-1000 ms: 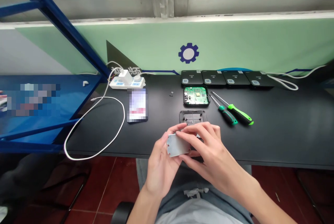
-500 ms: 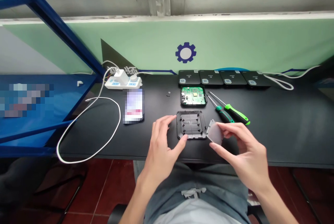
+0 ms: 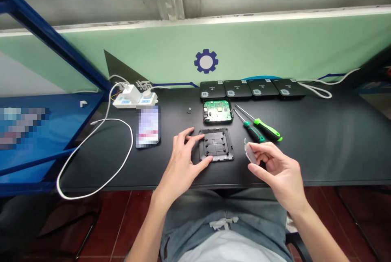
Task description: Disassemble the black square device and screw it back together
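Observation:
My left hand steadies a black plastic casing cover flat on the table, inner side up, with fingertips at its left edge and the thumb on its near edge. Small posts and ribs show inside the cover. To the right of it, my right hand pinches a thin, pale grey, translucent-looking plate between thumb and fingers, tilted and raised off the table. Just behind the cover lies the open black box with a green circuit board.
Two green-handled screwdrivers lie right of the circuit board. Tiny screws sit to its left. Several closed black boxes line the back. At left are a phone, a power strip and a looped white cable.
My right hand has drawn the plate away from the cover, to the right, and turned it more edge-on. My left hand stays at the cover. The whole view has shifted slightly.

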Motion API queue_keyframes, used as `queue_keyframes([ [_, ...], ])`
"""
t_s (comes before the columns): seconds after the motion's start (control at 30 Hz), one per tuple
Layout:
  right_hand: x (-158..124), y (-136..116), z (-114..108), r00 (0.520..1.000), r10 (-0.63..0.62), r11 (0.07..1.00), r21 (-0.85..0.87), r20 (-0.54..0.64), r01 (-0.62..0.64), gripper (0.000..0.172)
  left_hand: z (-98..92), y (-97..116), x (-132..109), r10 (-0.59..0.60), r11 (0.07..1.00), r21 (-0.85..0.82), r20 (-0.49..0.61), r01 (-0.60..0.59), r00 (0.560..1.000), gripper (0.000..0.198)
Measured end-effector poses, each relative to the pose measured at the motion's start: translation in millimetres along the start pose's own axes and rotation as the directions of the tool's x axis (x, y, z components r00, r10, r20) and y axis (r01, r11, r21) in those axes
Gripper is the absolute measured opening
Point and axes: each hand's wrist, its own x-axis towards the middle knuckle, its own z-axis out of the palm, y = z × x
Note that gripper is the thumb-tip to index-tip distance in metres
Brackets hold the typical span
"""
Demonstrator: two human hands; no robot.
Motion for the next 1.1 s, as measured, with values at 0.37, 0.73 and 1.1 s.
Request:
queue_keyframes([
  [0.37, 3.3, 3.1, -3.0, 0.999, 0.032, 0.994, 0.102, 0.012, -0.033, 0.037, 0.7, 0.1, 7.4, 0.031, 0.999, 0.021, -0.015, -0.031, 0.999, 0.054],
  [0.73, 5.0, 7.3, -4.8, 0.999, 0.045, 0.990, 0.131, 0.024, -0.048, 0.038, 6.9, -1.9, 2.3, 0.137, 0.978, -0.131, -0.194, -0.165, 0.971, 0.053],
  [1.1, 3.6, 6.2, -6.5, 0.998, 0.056, 0.985, 0.160, 0.015, -0.058, 0.037, 15.1, -2.3, 0.8, -0.016, 0.907, -0.413, -0.246, -0.090, 0.969, 0.056],
])
